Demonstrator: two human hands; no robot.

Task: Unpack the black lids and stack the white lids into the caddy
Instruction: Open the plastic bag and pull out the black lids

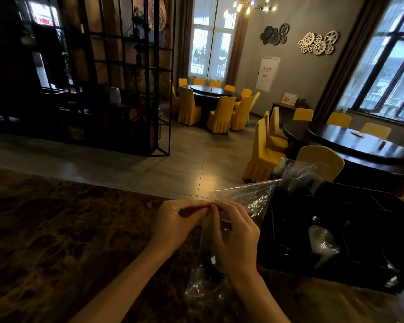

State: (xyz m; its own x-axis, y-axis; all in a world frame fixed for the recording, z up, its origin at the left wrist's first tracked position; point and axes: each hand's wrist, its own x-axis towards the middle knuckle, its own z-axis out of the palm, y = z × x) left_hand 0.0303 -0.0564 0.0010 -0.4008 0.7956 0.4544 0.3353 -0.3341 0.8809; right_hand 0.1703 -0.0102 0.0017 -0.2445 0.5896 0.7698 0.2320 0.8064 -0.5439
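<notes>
Hands: left (175, 223), right (234, 238) | fingertips pinching plastic bag (208, 259) top | raised over counter (56, 229)

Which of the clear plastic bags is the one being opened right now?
The upright clear bag on the marble counter, its top pinched by the left hand and right hand. The other bags lie untouched over the black caddy.
</notes>
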